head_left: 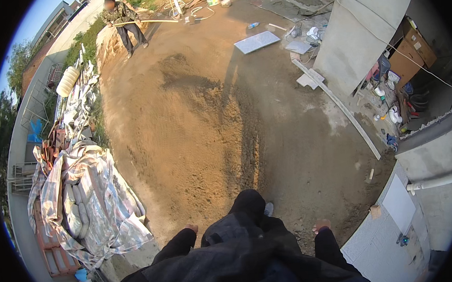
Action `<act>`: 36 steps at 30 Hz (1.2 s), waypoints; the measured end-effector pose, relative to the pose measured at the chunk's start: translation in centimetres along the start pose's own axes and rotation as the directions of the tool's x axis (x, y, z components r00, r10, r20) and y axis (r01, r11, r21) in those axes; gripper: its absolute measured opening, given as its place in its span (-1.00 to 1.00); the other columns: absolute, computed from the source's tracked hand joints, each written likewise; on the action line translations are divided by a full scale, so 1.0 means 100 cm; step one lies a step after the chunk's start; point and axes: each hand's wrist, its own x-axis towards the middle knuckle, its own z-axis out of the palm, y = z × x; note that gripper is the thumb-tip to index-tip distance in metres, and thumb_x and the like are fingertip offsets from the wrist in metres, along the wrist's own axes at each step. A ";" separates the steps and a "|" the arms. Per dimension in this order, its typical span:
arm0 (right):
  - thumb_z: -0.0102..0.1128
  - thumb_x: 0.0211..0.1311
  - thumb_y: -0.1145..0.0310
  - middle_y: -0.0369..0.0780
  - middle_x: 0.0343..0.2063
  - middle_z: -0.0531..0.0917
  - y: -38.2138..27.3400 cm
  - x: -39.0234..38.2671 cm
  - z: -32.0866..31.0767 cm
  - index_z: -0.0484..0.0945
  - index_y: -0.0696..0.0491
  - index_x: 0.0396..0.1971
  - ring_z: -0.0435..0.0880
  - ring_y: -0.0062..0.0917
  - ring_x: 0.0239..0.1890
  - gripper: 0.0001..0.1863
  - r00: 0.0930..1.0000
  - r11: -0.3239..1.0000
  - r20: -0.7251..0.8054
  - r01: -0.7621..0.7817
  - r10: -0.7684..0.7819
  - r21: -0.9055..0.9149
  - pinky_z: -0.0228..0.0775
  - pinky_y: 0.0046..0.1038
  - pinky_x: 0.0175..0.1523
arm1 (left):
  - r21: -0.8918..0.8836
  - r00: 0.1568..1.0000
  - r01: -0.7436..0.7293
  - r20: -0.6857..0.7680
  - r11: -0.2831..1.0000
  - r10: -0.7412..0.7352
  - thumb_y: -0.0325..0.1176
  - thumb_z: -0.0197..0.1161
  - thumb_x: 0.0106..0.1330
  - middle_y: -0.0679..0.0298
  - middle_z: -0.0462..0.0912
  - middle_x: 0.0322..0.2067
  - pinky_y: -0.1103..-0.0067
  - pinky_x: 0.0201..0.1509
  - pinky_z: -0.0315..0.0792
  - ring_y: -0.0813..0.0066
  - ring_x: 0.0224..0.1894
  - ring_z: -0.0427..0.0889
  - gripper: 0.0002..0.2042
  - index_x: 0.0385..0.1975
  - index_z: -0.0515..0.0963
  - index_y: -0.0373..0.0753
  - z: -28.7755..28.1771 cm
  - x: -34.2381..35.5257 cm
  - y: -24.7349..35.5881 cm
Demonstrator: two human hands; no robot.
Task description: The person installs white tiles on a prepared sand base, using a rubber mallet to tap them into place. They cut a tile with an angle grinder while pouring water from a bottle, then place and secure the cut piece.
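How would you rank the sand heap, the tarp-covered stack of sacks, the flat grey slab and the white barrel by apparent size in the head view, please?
1. sand heap
2. tarp-covered stack of sacks
3. flat grey slab and white barrel: look alike; both far off, so unsure.

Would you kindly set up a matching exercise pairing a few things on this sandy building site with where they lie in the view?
Things:
1. person with a long-handled tool
2. tarp-covered stack of sacks
3. flat pale slab
4. cardboard boxes

Places:
A. far right, beside the grey pillar
B. top left, on the sand heap's edge
C. upper middle, lying on the ground
D. lower left, next to red bricks

Pairs: 1-B, 2-D, 3-C, 4-A
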 end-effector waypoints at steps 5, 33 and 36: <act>0.21 0.44 0.19 -0.11 -0.53 0.75 -0.338 0.059 -0.131 0.65 0.24 -0.26 0.81 -0.39 -0.45 -0.65 0.854 0.849 -0.277 0.497 -0.441 0.181 0.62 -0.34 -0.30 | 0.614 0.983 -0.124 0.184 0.779 0.012 -0.13 0.11 0.51 0.06 0.78 -0.12 0.20 0.06 0.61 0.15 -0.02 0.76 -0.65 -0.07 0.68 -0.29 -0.031 -0.009 0.032; 0.19 0.48 0.15 -0.17 -0.51 0.77 -1.079 0.380 -0.432 0.67 0.15 -0.28 0.73 -0.46 -0.64 -0.66 0.972 0.968 -0.070 0.229 -0.223 0.099 0.50 -0.39 -0.62 | 0.064 0.992 0.106 0.057 0.992 -0.110 0.03 0.20 0.44 0.04 0.75 0.00 0.20 0.05 0.62 -0.01 0.02 0.76 -0.59 0.01 0.66 -0.16 -0.462 0.260 0.744; 0.23 0.47 0.15 -0.20 -0.53 0.73 -1.255 0.395 -0.443 0.62 0.18 -0.21 0.74 -0.48 -0.60 -0.67 0.899 0.882 -0.047 0.437 -0.436 0.175 0.53 -0.43 -0.56 | -0.020 0.984 0.171 0.046 0.985 -0.170 0.06 0.17 0.44 0.03 0.76 -0.05 0.18 0.06 0.61 -0.03 0.01 0.76 -0.58 -0.02 0.67 -0.17 -0.511 0.295 0.783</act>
